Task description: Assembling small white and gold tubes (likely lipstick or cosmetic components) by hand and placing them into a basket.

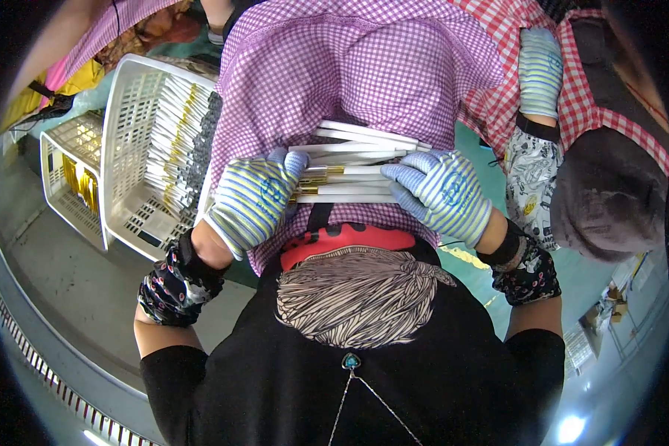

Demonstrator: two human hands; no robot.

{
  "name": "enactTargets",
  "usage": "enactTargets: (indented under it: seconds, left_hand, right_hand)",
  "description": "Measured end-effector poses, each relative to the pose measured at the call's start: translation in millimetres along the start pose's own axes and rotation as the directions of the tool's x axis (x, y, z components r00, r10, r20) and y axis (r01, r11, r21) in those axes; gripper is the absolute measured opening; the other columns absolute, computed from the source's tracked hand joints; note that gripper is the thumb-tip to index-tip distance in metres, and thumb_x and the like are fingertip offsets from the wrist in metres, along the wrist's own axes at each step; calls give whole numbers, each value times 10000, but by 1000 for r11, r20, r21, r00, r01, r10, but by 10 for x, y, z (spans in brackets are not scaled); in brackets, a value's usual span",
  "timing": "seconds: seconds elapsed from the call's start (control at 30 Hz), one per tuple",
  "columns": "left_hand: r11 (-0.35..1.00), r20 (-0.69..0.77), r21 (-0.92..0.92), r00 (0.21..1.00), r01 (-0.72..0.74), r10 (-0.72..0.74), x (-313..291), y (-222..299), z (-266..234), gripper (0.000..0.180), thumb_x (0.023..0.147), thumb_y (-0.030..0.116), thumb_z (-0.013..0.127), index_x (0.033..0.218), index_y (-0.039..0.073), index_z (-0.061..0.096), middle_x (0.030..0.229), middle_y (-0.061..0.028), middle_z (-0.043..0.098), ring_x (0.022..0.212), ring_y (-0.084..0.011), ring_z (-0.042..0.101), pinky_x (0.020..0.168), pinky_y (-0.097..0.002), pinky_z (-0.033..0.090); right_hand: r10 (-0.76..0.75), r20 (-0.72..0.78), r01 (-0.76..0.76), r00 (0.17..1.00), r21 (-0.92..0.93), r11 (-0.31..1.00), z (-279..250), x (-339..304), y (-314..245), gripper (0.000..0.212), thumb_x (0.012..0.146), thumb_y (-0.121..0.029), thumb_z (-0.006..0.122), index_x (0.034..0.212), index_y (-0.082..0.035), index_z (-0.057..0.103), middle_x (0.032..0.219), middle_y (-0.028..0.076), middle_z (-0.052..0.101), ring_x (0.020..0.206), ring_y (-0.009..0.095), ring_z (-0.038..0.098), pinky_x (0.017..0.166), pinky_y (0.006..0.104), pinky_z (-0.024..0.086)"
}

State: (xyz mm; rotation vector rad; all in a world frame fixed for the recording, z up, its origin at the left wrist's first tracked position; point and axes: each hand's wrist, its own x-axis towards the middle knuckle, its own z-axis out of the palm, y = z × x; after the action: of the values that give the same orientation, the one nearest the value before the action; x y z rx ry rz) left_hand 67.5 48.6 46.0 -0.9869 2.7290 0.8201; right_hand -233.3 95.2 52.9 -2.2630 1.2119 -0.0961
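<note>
Across my lap, over a purple-and-white checked apron (394, 67), lies a loose bundle of slim white sticks (360, 178) with gold bands near their left ends; they look like brush handles. My left hand (259, 195), in a striped knit glove, closes round the banded ends, and its fingers hide their tips. At the right ends, my right hand (446, 189), in a matching glove, grips the sticks with thumb and fingers bent over them. A few more white sticks (364, 137) lie slightly fanned just beyond my hands.
To my left stands a white plastic basket (115, 141) with rows of white sticks (175, 141) with gold bands and dark grey ends. Beside it, a smaller crate (56, 175) holds gold pieces. At right sits another person in a red checked apron, with a striped-gloved hand (540, 74).
</note>
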Motion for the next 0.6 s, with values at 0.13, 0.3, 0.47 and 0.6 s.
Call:
enactTargets:
  seconds: [0.13, 0.3, 0.47, 0.6]
  left_hand:
    - [992, -23, 97, 996, -80, 83, -35, 35, -43, 256, 893, 91, 551, 1134, 6, 557, 889, -142, 644, 631, -274, 642, 505, -384, 492]
    - [996, -255, 36, 963, -79, 85, -191, 63, -154, 280, 806, 84, 630, 1084, 106, 607, 914, -79, 654, 643, -250, 647, 526, -377, 500]
    - [852, -148, -471, 932, 227, -330, -408, 49, -346, 426, 721, 70, 753, 1115, 58, 590, 814, -82, 671, 684, -249, 671, 630, -329, 539]
    - [375, 86, -911, 968, 173, -237, -351, 97, -496, 488, 798, 45, 734, 1245, 58, 538, 980, -14, 627, 874, -84, 588, 712, -238, 496]
  right_hand:
    - [-5, -135, 14, 991, 70, 997, -72, -22, -24, 298, 849, -236, 694, 1122, -119, 709, 953, 81, 680, 812, 275, 658, 691, 402, 516]
    - [80, -376, -5, 923, 195, 981, -282, -85, 1, 233, 936, -238, 626, 1093, -82, 697, 981, 86, 684, 807, 233, 644, 739, 369, 525]
    - [498, -383, 150, 778, 883, 444, -416, 21, -42, 424, 1047, -326, 468, 1306, -6, 565, 1184, 116, 641, 925, 154, 597, 870, 304, 494]
    - [193, -242, 217, 951, 966, 141, -218, 429, -236, 608, 923, -197, 687, 1465, -106, 426, 1306, 171, 562, 1130, 224, 570, 1025, 436, 488]
